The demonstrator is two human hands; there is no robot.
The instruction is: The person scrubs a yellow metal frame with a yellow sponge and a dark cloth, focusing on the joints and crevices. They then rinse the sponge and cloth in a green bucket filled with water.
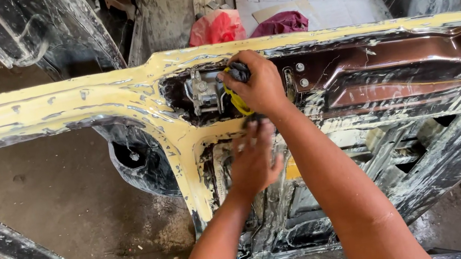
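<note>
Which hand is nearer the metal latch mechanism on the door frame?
The right hand. It sits just beside the metal latch mechanism, gripping a yellow-handled tool. The left hand is lower, below the latch.

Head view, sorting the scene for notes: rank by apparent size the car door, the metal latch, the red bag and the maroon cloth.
1. car door
2. red bag, maroon cloth: look alike
3. metal latch

I see a pale yellow car door panel point(82, 101) streaked black and brown, a yellow cord point(236, 102), perhaps wire, and red and maroon cloths point(250, 25) behind.
</note>
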